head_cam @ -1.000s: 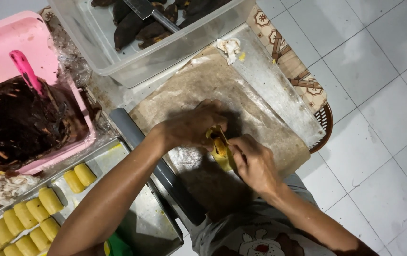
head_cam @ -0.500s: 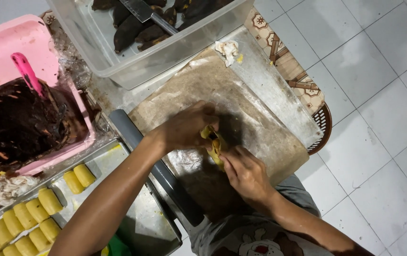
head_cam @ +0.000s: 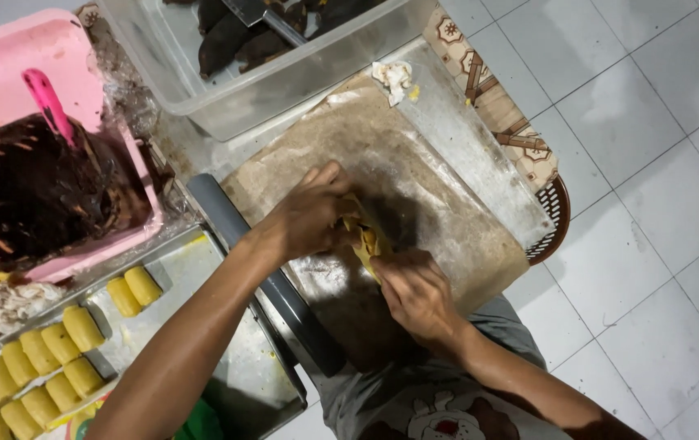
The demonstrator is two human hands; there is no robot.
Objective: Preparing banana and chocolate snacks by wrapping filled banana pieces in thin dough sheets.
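A floor of pale grey tiles (head_cam: 659,163) is seen from above, and on it a low table (head_cam: 488,155) is covered by a brown, greasy sheet of paper (head_cam: 382,147). On this sheet a thin yellow wrapper (head_cam: 363,236) is held between the two hands. The left hand (head_cam: 310,213) is laid over its upper end, with the fingers curled down on it in a narrow grip. The right hand (head_cam: 416,292) is pressed on its lower end, fingers bent over the edge, so the wrapper is gripped from both sides. What lies inside the wrapper cannot be told.

A clear plastic tub (head_cam: 284,57) with dark pieces in it is set at the far end of the paper. A small scrap of white dough (head_cam: 392,77) is left just beside the tub. To the left a pink basin (head_cam: 7,73) is filled with a dark brown mass, and a pink spoon handle (head_cam: 48,102) is stuck in it. Nearer the person a metal tray (head_cam: 227,383) is placed, with rows of yellow rolls (head_cam: 39,367) lined up on it. A brown woven basket (head_cam: 557,220) is partly hidden under the table's right edge.
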